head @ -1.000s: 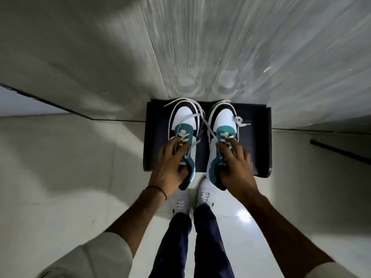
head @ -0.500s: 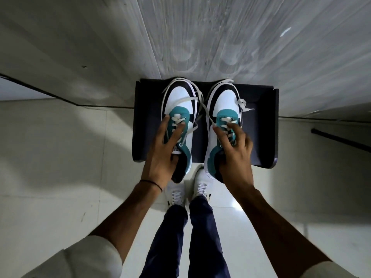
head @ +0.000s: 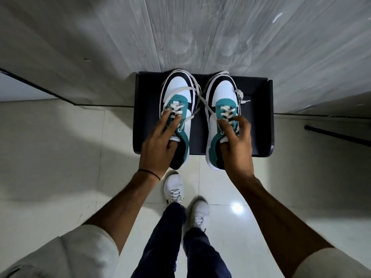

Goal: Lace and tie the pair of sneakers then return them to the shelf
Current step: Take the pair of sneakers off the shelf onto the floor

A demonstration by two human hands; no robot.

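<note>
Two white, black and teal sneakers stand side by side on a small black shelf (head: 255, 117) against the wall, toes toward the wall. My left hand (head: 158, 141) grips the left sneaker (head: 176, 93) at its collar, fingers lying over the laces. My right hand (head: 235, 141) holds the right sneaker (head: 222, 91) the same way, thumb inside the opening. Both heels stick out past the shelf's front edge. The white laces (head: 197, 97) hang loose and untied, trailing across the gap between the shoes and off the right sneaker's side.
The grey wood-grain wall (head: 200, 37) rises right behind the shelf. Pale glossy floor tiles (head: 60, 157) spread below. My own legs in dark trousers and white shoes (head: 174, 191) stand just in front of the shelf. A dark rod (head: 337, 135) lies at the right.
Both hands have kept hold of the sneakers on the shelf. The view has shifted, so the shelf sits higher in frame, and my right foot has moved.
</note>
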